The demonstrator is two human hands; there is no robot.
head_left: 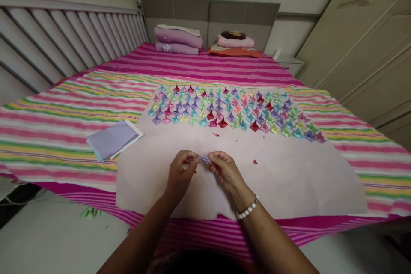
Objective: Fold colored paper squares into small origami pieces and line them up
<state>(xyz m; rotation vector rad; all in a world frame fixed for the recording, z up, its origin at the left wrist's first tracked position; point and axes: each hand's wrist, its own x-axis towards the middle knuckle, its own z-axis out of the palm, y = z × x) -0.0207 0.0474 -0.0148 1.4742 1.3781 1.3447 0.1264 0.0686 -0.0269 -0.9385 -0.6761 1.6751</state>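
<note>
Between my two hands is a small folded piece of purple paper (204, 159). My left hand (183, 169) pinches its left end between thumb and fingertips. The right end is gripped by my right hand (224, 169), whose fingers partly cover it; a white beaded bracelet (248, 208) circles that wrist. Both hands hover over a large pale sheet (289, 180) spread on the bed. Beyond them, rows of small folded paper stars (224, 109) in many colours cover the sheet's far part.
A stack of purple, blue and white paper (112, 140) lies left of the sheet. Tiny red scraps (255, 162) dot the sheet. Folded purple bedding (178, 40) and a pink folded pile (235, 42) rest by the headboard (208, 8). A slatted rail (80, 38) borders the left side.
</note>
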